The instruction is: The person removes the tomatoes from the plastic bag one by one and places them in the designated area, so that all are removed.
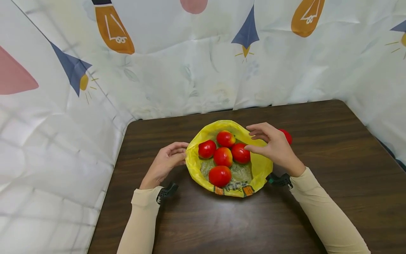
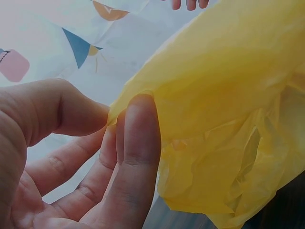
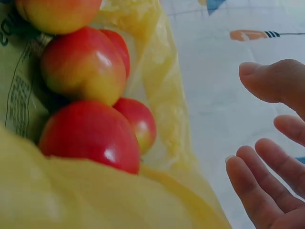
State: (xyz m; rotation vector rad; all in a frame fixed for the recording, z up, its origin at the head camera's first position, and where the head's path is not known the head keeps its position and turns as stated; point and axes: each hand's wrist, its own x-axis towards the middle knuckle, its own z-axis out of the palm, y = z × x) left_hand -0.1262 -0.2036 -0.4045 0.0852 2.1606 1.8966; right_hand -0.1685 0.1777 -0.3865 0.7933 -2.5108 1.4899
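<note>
A yellow plastic bag (image 1: 261, 173) stands on the table with its mouth wide and its rim folded round. Inside lie several shiny red apples (image 1: 223, 156) with yellow patches. On the bag's left side, my left hand (image 1: 165, 160) pinches the rim between thumb and fingers; the left wrist view shows the thin edge of the bag (image 2: 209, 100) in that pinch. Over the right rim hovers my right hand (image 1: 271, 143), its fingers spread apart and holding nothing. Behind the right hand, outside the bag, another red fruit (image 1: 286, 136) is partly hidden.
The dark wooden table (image 1: 222, 225) reaches back to a white printed curtain (image 1: 190, 77), which also hangs along the left and right sides. Each wrist wears a small black device (image 1: 279, 179).
</note>
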